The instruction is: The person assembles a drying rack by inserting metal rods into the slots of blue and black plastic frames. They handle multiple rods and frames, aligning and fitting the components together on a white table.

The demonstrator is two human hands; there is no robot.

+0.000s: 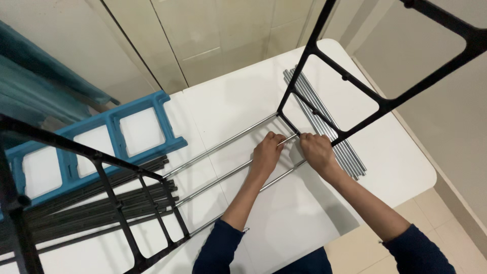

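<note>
On the white table (284, 223), starting at its far left, a blue plastic frame (114, 134) lies flat, with a bundle of black rods (91, 195) just in front of it. A black plastic frame (122, 203) stands upright over those rods at the table's left end. From it three shiny metal rods run across the table toward a second black frame (355, 76) standing at the right end.

The left hand (266, 152) is near the table's middle, fingers curled shut around the middle metal rod (223, 177), close to that rod's right end. The rod passes under the palm and comes out at the fingertips, just short of the right frame.

The right hand (317, 151) sits just beside the left, nearly touching it. Its fingers are closed on the lower edge of the second black frame, where the rod's end meets it.

Right of both hands, a loose pile of silver rods (350, 155) lies flat on the table, running under the right frame toward the table's far edge.

No packages, labels or signs can be seen on the table.
</note>
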